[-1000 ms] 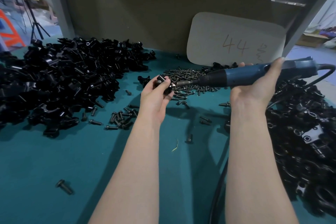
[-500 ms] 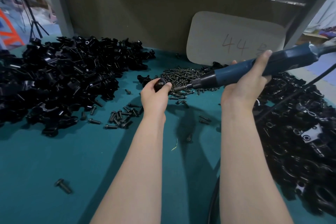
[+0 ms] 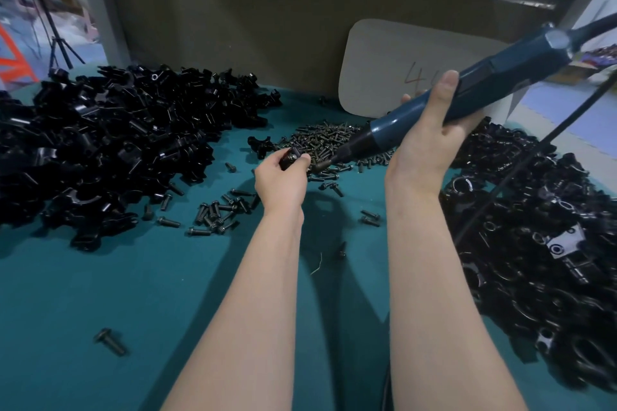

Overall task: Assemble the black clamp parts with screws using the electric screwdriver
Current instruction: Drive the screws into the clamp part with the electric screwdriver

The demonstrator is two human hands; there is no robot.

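- Centrally, left hand (image 3: pixel 278 182) pinched a small black clamp part (image 3: pixel 287 157), fingers curled tight round it, over the teal felt-like table cover (image 3: pixel 100 294).
- Right hand (image 3: pixel 424 147) wrapped the smooth blue cylindrical electric screwdriver (image 3: pixel 484 83); bit pointed toward 8 o'clock, near the part, contact unclear.
- Glossy black clamp-part heap (image 3: pixel 110 143) at 9 o'clock, second heap (image 3: pixel 541 260) at 4 o'clock; dark screws (image 3: pixel 317 140) piled at 12.
- Rounded grey card (image 3: pixel 377 67) at 1 o'clock: handwritten "4" legible, rest hidden.
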